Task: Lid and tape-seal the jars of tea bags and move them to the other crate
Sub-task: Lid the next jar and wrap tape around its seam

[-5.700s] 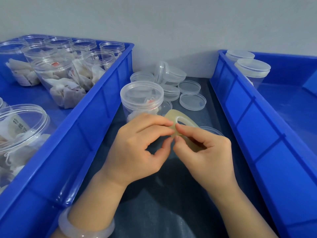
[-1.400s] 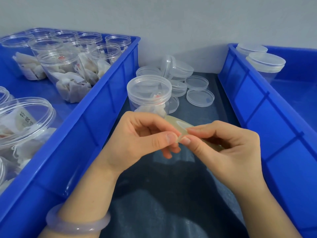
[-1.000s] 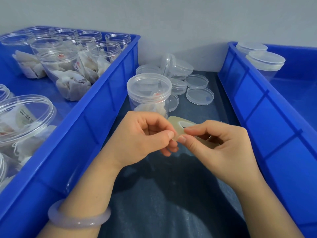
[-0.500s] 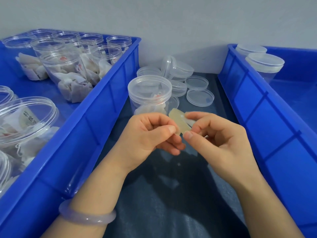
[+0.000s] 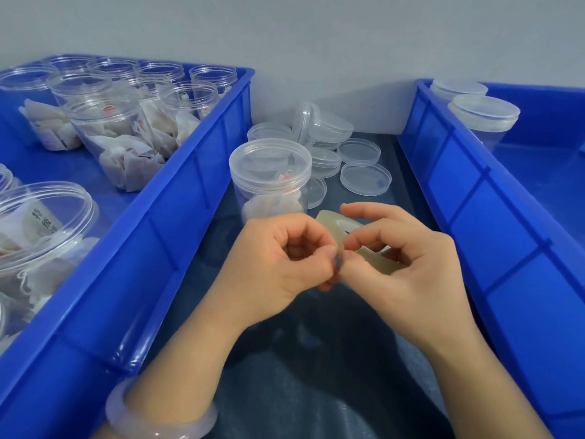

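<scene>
L hand [image 5: 278, 258] & R hand [image 5: 408, 267], bare forearms, pale translucent bangle [image 5: 161, 419] on L wrist

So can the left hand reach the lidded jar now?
Probably yes: the jar stands just beyond the left hand, with nothing between them. But that hand is pinching the tape, so it would have to let go first.

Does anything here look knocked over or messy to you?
Only a small thing: in the loose pile by the wall, one clear lid stands on its edge, leaning against the stacked lids, while the others lie flat. Nothing looks spilled or broken.
</scene>
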Action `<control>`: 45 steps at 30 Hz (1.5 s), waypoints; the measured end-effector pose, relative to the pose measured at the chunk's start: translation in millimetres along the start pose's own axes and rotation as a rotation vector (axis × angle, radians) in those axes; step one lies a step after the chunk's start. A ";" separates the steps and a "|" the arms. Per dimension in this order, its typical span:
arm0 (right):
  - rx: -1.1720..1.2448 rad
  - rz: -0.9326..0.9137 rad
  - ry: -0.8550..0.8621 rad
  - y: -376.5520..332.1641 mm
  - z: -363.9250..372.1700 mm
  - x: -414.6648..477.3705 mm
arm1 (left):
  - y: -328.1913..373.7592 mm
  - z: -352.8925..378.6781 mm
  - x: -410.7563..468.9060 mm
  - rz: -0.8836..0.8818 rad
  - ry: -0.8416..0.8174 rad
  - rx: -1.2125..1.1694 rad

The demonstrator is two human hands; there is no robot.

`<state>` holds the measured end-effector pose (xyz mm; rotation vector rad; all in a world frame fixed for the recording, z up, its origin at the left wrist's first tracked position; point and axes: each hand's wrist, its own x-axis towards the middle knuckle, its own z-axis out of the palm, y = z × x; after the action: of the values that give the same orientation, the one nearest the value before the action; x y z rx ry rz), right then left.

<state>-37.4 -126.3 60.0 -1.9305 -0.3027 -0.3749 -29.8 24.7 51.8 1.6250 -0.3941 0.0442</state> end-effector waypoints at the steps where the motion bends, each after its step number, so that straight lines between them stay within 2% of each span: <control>1: 0.004 0.001 0.011 0.3 -0.1 0.5 | -1.2 1.7 -0.1 -0.001 0.000 0.022; 8: 0.107 0.023 -0.005 2.2 -4.1 2.4 | -1.1 4.6 1.3 0.070 0.086 -0.075; 21: 0.150 0.022 -0.048 -0.7 -7.4 2.7 | 5.7 1.0 0.4 0.086 0.080 -0.139; 27: 0.144 0.003 -0.043 -1.6 -6.6 2.1 | 4.6 0.4 -1.5 0.137 0.088 -0.062; 37: 0.083 -0.043 -0.008 1.0 -2.0 1.5 | 3.3 -0.8 -2.7 0.338 0.162 0.400; 40: 0.077 -0.058 -0.004 2.0 -2.7 1.8 | 1.3 0.3 -2.0 0.312 0.177 0.385; 45: 0.055 -0.058 -0.015 3.3 -1.9 0.5 | 0.6 1.3 -3.4 0.176 0.176 0.249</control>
<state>-35.9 -129.3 58.0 -1.8741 -0.3760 -0.3872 -33.4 24.2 51.3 1.8106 -0.4059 0.3795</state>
